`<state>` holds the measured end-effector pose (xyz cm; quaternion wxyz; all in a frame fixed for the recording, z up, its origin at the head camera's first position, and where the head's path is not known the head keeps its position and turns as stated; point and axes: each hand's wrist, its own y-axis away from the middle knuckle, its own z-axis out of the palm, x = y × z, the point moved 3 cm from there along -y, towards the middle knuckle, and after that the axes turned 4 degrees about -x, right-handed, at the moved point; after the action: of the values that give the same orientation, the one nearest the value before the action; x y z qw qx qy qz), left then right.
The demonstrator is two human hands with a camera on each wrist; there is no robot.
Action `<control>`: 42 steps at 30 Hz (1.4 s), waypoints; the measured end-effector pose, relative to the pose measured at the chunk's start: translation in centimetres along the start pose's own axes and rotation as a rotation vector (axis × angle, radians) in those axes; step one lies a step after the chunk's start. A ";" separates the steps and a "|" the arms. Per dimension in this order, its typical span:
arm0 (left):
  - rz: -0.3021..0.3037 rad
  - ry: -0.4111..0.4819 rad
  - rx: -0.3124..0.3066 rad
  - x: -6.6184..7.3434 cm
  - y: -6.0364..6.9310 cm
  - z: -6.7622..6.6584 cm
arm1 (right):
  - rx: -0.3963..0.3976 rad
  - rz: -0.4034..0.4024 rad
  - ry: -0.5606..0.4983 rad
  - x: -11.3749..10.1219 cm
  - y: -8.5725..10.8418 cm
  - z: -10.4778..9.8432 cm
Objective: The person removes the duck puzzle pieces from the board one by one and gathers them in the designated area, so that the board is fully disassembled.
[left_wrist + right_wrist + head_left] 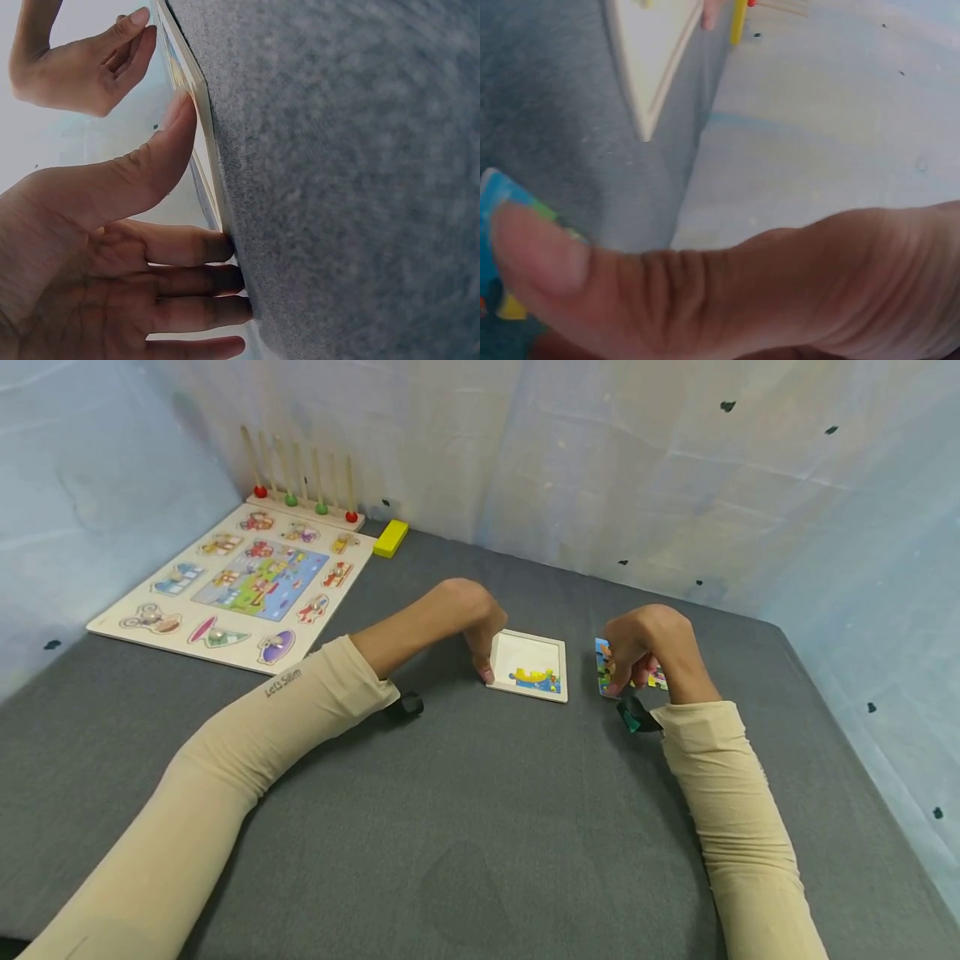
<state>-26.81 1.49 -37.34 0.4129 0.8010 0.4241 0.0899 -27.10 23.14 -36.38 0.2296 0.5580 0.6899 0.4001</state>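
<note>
A square wooden puzzle tray (527, 652) with a pale rim lies flat, with yellow and blue picture pieces at its near right. My left hand (483, 639) is at the tray's left side. In the left wrist view its thumb (180, 112) touches the rim and its straight fingers (191, 246) reach the edge and the cloth. My right hand (645, 643) bends down over colourful puzzle pieces (602, 658) right of the tray. In the right wrist view the thumb covers part of a blue, green and yellow piece (504, 189); the other fingertips are hidden.
A large wooden peg puzzle board (180, 631) lies at the back left. Behind it stands a rack of wooden pegs (303, 510) with red and green beads. A yellow block (391, 538) sits beside the board. Pale sheets (637, 468) hang around the grey tabletop (480, 827).
</note>
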 end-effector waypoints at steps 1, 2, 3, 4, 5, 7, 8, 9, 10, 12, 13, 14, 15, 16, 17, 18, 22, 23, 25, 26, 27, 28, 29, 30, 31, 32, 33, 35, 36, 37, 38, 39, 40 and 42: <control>0.001 0.000 0.001 0.0 0.0 0.0 | 0.007 -0.023 0.000 -0.1 0.2 0.0; 0.002 -0.002 0.002 0.0 0.0 0.0 | 0.017 -0.053 0.002 -0.2 0.5 -0.1; 0.002 -0.004 0.002 0.0 0.0 0.0 | 0.032 -0.088 0.004 -0.3 0.8 -0.1; 0.003 -0.004 0.003 0.0 0.0 0.0 | 0.052 -0.132 0.006 -0.5 1.0 -0.2; 0.003 -0.005 0.003 0.0 0.0 0.0 | 0.076 -0.180 0.008 -0.7 1.2 -0.3; 0.001 -0.007 0.004 0.0 0.0 0.0 | 0.126 -0.284 0.012 -1.3 1.6 -0.5; 0.002 -0.008 0.003 0.1 0.0 0.0 | 0.150 -0.338 0.016 -1.6 1.7 -0.7; 0.001 -0.008 0.003 0.1 0.0 0.0 | 0.172 -0.389 0.022 -2.0 1.7 -0.8; 0.000 -0.010 0.004 0.1 0.0 0.0 | 0.193 -0.435 0.028 -2.4 1.7 -0.9; -0.004 -0.008 0.005 0.1 0.0 0.0 | 0.221 -0.499 0.038 -3.4 1.6 -1.0; -0.007 -0.005 0.006 0.1 0.0 0.0 | 0.235 -0.522 0.052 -3.9 1.4 -1.1; -0.009 -0.004 0.007 0.1 0.0 0.0 | 0.248 -0.546 0.067 -4.5 1.3 -1.2; -0.011 -0.002 0.007 0.1 0.0 0.1 | 0.257 -0.566 0.081 -5.0 1.2 -1.2; -0.012 -0.001 0.008 0.1 0.0 0.1 | 0.263 -0.574 0.088 -5.4 1.2 -1.2; -0.014 -0.002 0.008 0.1 0.1 0.1 | 0.265 -0.579 0.093 -5.9 1.1 -1.2; -0.014 -0.004 0.009 0.1 0.1 0.1 | 0.266 -0.588 0.097 -6.3 1.1 -1.1; -0.008 -0.016 0.021 0.2 0.0 0.2 | 0.258 -0.580 0.090 -7.2 0.9 -0.8; -0.008 -0.018 0.025 0.2 0.0 0.1 | 0.252 -0.582 0.088 -7.4 0.9 -0.7; -0.009 -0.016 0.033 0.2 0.0 0.1 | 0.237 -0.581 0.091 -7.7 0.7 -0.5; -0.010 -0.016 0.034 0.3 0.0 0.1 | 0.231 -0.582 0.094 -7.9 0.6 -0.4; -0.011 -0.015 0.035 0.2 0.0 0.1 | 0.225 -0.585 0.100 -8.1 0.5 -0.3; -0.013 -0.015 0.035 0.2 0.0 0.2 | 0.220 -0.589 0.106 -8.3 0.3 -0.3; -0.014 -0.014 0.036 0.2 0.0 0.2 | 0.218 -0.587 0.111 -8.4 0.2 -0.2; -0.014 -0.015 0.036 0.2 0.0 0.2 | 0.217 -0.584 0.115 -8.5 0.1 -0.1; -0.013 -0.015 0.036 0.2 -0.1 0.3 | 0.221 -0.582 0.119 -8.6 0.0 -0.1; -0.009 -0.014 0.039 0.2 -0.1 0.3 | 0.224 -0.578 0.122 -8.7 0.0 0.0; -0.005 -0.015 0.042 0.2 -0.1 0.3 | 0.227 -0.571 0.126 -8.8 -0.1 0.0; 0.003 -0.016 0.044 0.2 0.0 0.3 | 0.229 -0.561 0.126 -8.9 -0.1 0.1; 0.007 -0.016 0.045 0.2 0.0 0.3 | 0.230 -0.558 0.127 -9.0 -0.1 0.1; 0.010 -0.017 0.045 0.2 0.0 0.3 | 0.231 -0.555 0.130 -9.0 -0.1 0.1; 0.011 -0.019 0.046 0.2 0.0 0.3 | 0.232 -0.551 0.131 -9.0 -0.1 0.1; 0.012 -0.019 0.045 0.2 0.0 0.3 | 0.233 -0.548 0.133 -9.0 -0.1 0.1; 0.012 -0.020 0.044 0.2 0.0 0.3 | 0.234 -0.546 0.136 -9.0 -0.1 0.2; 0.011 -0.020 0.041 0.2 0.0 0.3 | 0.237 -0.541 0.137 -9.0 -0.1 0.1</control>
<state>-26.52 1.48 -37.54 0.4001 0.8125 0.4173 0.0755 -24.59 14.57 -37.71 0.2139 0.3485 0.8693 0.2776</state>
